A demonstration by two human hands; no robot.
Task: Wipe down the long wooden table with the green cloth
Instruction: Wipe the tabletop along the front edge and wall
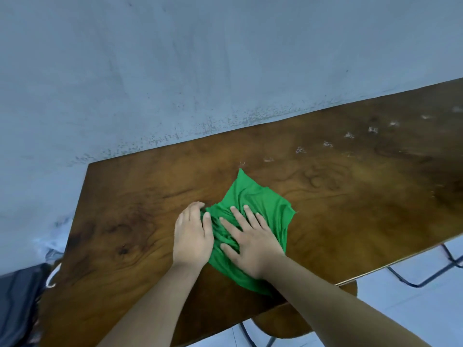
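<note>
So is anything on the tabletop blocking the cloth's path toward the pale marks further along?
Nothing visible. The green cloth lies under both hands, and the table between it and the pale marks is bare wood.

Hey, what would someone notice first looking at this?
The bright green cloth, bunched on the glossy brown wooden table, stands out first. Both hands press it: the left hand at its left edge, the right hand spread flat on top. Whitish specks dot the far right tabletop.
</note>
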